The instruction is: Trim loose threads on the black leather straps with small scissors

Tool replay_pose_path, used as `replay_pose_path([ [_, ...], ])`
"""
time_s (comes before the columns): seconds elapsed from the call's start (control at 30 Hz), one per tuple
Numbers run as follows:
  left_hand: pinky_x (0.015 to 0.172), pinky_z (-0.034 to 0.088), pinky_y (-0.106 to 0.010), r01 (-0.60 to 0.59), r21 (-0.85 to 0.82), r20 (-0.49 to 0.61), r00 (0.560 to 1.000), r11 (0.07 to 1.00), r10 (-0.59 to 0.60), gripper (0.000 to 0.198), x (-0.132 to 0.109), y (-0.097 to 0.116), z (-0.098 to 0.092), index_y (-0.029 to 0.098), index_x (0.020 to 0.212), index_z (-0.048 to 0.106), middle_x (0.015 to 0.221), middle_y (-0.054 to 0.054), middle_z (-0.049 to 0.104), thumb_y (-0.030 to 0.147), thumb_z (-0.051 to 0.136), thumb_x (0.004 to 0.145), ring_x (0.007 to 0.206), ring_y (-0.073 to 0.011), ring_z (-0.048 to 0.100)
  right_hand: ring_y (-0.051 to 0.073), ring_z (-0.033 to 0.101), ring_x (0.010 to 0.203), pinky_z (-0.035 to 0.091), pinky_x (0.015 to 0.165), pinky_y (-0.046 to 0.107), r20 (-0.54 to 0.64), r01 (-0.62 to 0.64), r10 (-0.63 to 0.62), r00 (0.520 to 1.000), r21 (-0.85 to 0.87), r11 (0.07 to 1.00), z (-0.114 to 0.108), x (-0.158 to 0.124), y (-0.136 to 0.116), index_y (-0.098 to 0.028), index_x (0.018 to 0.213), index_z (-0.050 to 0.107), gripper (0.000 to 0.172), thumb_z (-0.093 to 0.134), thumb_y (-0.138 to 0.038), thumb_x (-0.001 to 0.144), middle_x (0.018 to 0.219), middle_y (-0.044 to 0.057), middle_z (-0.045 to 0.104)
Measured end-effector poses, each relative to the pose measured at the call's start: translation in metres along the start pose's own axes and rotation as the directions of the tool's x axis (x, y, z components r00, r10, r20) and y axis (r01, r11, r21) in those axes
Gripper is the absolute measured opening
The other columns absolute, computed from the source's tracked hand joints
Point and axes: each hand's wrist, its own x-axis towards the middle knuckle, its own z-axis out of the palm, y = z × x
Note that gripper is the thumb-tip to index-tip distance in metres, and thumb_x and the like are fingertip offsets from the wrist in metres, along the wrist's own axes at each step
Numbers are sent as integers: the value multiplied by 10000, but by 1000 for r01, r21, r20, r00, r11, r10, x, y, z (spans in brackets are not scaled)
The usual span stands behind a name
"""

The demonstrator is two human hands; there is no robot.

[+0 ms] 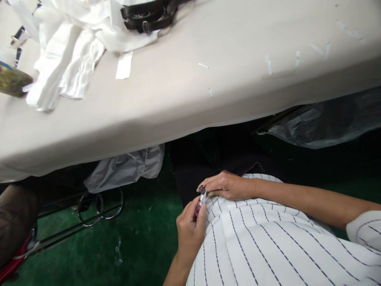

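In front of the white shirt with dark dashed stripes (pixel 253 234), my left hand (pixel 190 224) is closed around a small maroon item with a silvery middle and a dark end (pixel 202 197). Its exact kind is too small to tell. Bent across the shirt from the right, my right hand (pixel 230 185) has its fingers together, the tips at the dark end of that item. Whatever those fingers grip is hidden. Both hands are low, well below the table edge.
A table with a pale cover (pixel 166 99) spans the top. On it lie white fabric strips (pixel 56 63), black buckled straps (pixel 149 18), a white paper tag (pixel 124 65) and several scraps. Plastic bags (pixel 127 169) hang beneath. Another person's sleeve (pixel 18 222) is at left.
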Motion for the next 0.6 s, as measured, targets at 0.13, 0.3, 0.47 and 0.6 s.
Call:
replay_pose_path([
  [0.13, 706, 515, -262, -175, 121, -38, 983, 977, 181, 302, 0, -7, 5, 144, 1161, 620, 917, -115, 684, 192, 526, 878, 811, -197, 645, 171, 613, 1026, 471, 914, 284, -5, -23, 23, 1000, -27, 999, 0, 0, -2, -154, 1079, 674, 220, 522, -126, 921, 1136, 77, 641],
  [0.3, 770, 504, -261, -56, 13, 32, 998, 998, 56, 292, 3, -4, 1, 170, 1162, 622, 1016, -98, 673, 221, 526, 891, 889, -193, 637, 156, 621, 975, 472, 873, 254, -12, -21, 20, 1000, -58, 998, 0, 1, -3, -137, 994, 682, 176, 524, -121, 919, 1068, 64, 653],
  [0.47, 834, 509, -281, 114, -134, 12, 993, 984, -114, 275, 2, 1, 2, 180, 1120, 656, 1089, -81, 684, 277, 553, 884, 989, -219, 634, 155, 632, 948, 489, 837, 247, -29, -27, 22, 999, -145, 989, 2, 1, -4, -146, 974, 685, 199, 502, -98, 913, 1095, 64, 651],
  [0.6, 811, 525, -299, 158, -169, -35, 985, 973, -166, 300, 1, 1, 8, 157, 1102, 669, 1045, -88, 704, 319, 570, 870, 945, -231, 653, 160, 634, 962, 500, 840, 253, -40, -19, 12, 999, -173, 985, 2, 1, -4, -149, 995, 686, 216, 488, -108, 920, 1113, 71, 650],
])
